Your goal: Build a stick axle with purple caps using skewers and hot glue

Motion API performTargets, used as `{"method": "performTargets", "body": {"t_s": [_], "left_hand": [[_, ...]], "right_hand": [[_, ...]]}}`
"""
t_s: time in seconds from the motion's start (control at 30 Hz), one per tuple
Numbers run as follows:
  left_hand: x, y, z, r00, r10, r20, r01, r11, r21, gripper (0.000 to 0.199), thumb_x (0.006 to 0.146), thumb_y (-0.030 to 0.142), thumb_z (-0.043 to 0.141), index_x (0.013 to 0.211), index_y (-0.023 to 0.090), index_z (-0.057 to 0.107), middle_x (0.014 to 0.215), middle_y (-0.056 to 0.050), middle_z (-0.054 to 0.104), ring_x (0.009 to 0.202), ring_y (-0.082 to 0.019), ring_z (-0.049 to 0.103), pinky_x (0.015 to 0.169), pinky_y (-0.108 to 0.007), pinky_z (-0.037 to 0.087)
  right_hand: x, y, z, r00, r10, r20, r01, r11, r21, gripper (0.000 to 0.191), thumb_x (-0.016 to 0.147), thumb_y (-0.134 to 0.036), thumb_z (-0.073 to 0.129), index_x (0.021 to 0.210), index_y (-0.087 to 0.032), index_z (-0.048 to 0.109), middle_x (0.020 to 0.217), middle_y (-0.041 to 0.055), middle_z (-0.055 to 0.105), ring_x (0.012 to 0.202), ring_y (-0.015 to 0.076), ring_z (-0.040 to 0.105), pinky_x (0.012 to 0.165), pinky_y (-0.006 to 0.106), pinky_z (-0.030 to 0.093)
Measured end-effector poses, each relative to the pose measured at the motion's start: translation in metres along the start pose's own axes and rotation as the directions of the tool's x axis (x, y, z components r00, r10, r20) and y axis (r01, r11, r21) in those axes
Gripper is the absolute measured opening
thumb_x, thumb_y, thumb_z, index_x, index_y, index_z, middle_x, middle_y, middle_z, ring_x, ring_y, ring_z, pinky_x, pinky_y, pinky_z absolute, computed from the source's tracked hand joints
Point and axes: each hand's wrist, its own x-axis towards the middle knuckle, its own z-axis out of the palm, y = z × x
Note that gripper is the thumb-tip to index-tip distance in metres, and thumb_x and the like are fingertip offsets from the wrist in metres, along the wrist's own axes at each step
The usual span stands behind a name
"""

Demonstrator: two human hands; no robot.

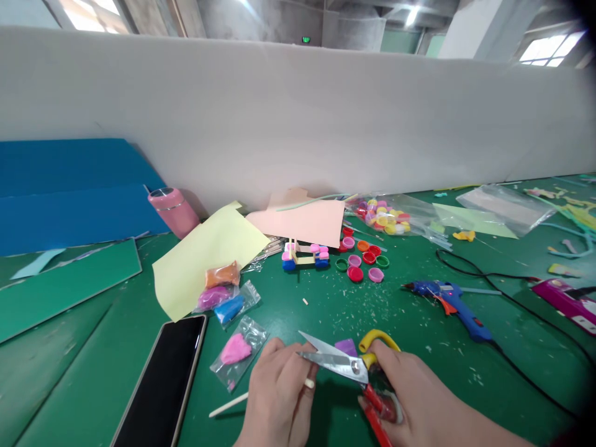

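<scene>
Low in the middle of the head view, my left hand [277, 394] is closed round a thin pale stick [228, 405], which pokes out on both sides of the fingers. My right hand [416, 388] grips a pair of scissors [339, 366] with one yellow and one red handle. Its blades are parted and point left, the tips over my left fingers. Behind the scissors lies a purple piece [346, 346], partly hidden. Left of my left hand are a bag of pink clay [236, 349] and a phone [161, 385] with a dark screen.
A small pink-and-blue wheeled model [305, 256] stands beyond my hands, beside several bottle caps [355, 274]. At right lies a blue glue gun [449, 298] with its cord. Yellow paper [186, 282], clay packets [222, 274] and a pink flask [174, 213] are at left.
</scene>
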Motion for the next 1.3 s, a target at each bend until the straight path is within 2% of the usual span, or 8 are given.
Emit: {"method": "performTargets", "body": {"t_s": [0.17,0.3,0.4,0.53,0.73,1.13,1.2,1.3], "left_hand": [[0.0,0.001,0.001,1.0,-0.027,-0.007,0.027,1.0,0.009,0.024,0.08,0.003,0.037,0.063,0.021,0.038,0.052,0.003,0.047,0.047,-0.013,0.041,0.049,-0.025,0.032],[0.005,0.004,0.0,0.99,-0.142,-0.006,0.141,0.987,-0.076,0.017,0.085,0.01,0.039,0.077,0.021,0.049,0.063,0.002,0.059,0.052,-0.013,0.049,0.054,-0.023,0.038],[0.005,0.006,-0.001,0.97,-0.241,0.021,0.241,0.958,-0.156,0.015,0.087,0.016,0.041,0.08,0.022,0.052,0.064,0.002,0.06,0.056,-0.013,0.053,0.053,-0.021,0.039],[0.003,0.005,-0.001,0.955,-0.297,0.007,0.292,0.933,-0.209,0.018,0.087,0.02,0.039,0.074,0.022,0.052,0.058,0.002,0.054,0.054,-0.015,0.051,0.052,-0.023,0.039],[0.004,0.004,-0.002,0.975,-0.222,0.018,0.221,0.952,-0.213,0.017,0.085,0.014,0.039,0.073,0.022,0.048,0.057,0.002,0.051,0.054,-0.015,0.049,0.05,-0.022,0.037],[0.003,0.002,-0.003,0.998,-0.045,-0.038,0.043,0.998,-0.05,0.023,0.079,0.003,0.039,0.067,0.022,0.04,0.057,0.003,0.051,0.048,-0.013,0.044,0.05,-0.023,0.034],[0.003,0.003,-0.002,0.998,-0.045,-0.041,0.044,0.998,-0.037,0.023,0.08,0.004,0.039,0.066,0.022,0.041,0.054,0.004,0.05,0.046,-0.012,0.043,0.05,-0.023,0.034],[0.004,0.005,-0.002,0.997,-0.074,-0.022,0.072,0.993,-0.09,0.017,0.083,0.009,0.041,0.075,0.021,0.049,0.058,0.003,0.056,0.048,-0.013,0.048,0.052,-0.024,0.037]], "right_hand": [[0.001,0.004,-0.002,1.0,0.002,-0.004,-0.002,0.999,-0.032,0.017,0.066,-0.021,0.051,0.077,-0.022,0.038,0.062,-0.0022,0.053,0.049,0.0137,0.042,0.046,0.024,0.025],[0.001,0.004,-0.009,0.998,0.046,-0.038,-0.042,0.995,0.088,0.021,0.075,-0.034,0.053,0.077,-0.023,0.035,0.062,-0.0052,0.05,0.048,0.0107,0.04,0.045,0.021,0.029],[0.0,0.001,-0.013,0.997,0.078,-0.014,-0.075,0.986,0.15,0.027,0.072,-0.037,0.057,0.079,-0.023,0.035,0.062,-0.0063,0.048,0.047,0.0094,0.038,0.042,0.019,0.03],[-0.002,-0.004,-0.017,0.996,0.091,-0.014,-0.09,0.993,0.08,0.031,0.065,-0.036,0.062,0.082,-0.023,0.04,0.064,-0.0044,0.053,0.049,0.0108,0.041,0.045,0.021,0.032],[-0.004,-0.008,-0.02,0.995,0.101,-0.02,-0.101,0.995,0.028,0.031,0.065,-0.037,0.061,0.084,-0.022,0.042,0.07,-0.0007,0.058,0.052,0.0133,0.045,0.047,0.023,0.034],[0.0,-0.01,-0.018,0.991,0.122,0.051,-0.117,0.988,-0.1,0.033,0.064,-0.044,0.061,0.073,-0.022,0.038,0.06,-0.0013,0.057,0.047,0.0135,0.04,0.045,0.024,0.025],[0.001,-0.008,-0.016,0.995,0.097,0.039,-0.091,0.987,-0.13,0.032,0.068,-0.045,0.058,0.072,-0.023,0.036,0.059,-0.0012,0.056,0.047,0.0142,0.041,0.045,0.024,0.024],[0.005,0.0,-0.013,0.993,0.106,-0.044,-0.111,0.986,-0.122,0.028,0.075,-0.045,0.053,0.071,-0.023,0.036,0.061,-0.0012,0.055,0.05,0.0151,0.044,0.047,0.024,0.027]]}}
